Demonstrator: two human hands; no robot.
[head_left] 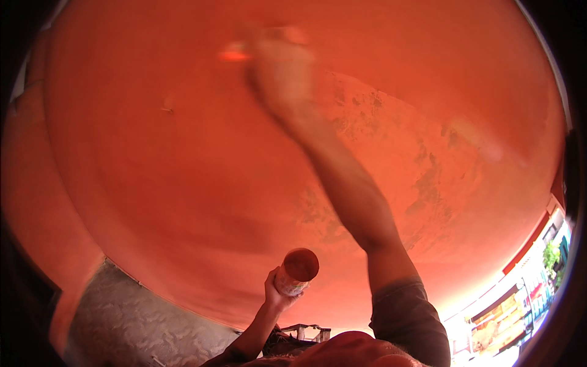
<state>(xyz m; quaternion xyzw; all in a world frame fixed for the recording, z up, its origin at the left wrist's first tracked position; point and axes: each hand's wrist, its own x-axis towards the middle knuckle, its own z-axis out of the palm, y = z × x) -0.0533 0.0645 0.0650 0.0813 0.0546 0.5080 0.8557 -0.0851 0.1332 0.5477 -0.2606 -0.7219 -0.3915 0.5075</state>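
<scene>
My left hand (280,293) is wrapped round an open-topped cylindrical can (293,286), held low in front of my body. Dark reddish colour shows inside it, and its side carries a smeared label. High up, my right hand (282,70) is smeared by motion against a broad orange-red painted surface (183,159). It looks closed. A bright orange blur (234,54) sticks out at its left side, too smeared to name. Whether that thing touches the surface, I cannot tell. Right of my raised forearm, the surface has dark, uneven patches (428,183).
A small bit (167,110) sticks out of the painted surface at the left. Below lies a grey, rough area (140,318). A pale frame-like thing (309,332) stands behind my left arm. Bright daylight, greenery (552,254) and a wooden structure (498,321) show at the lower right.
</scene>
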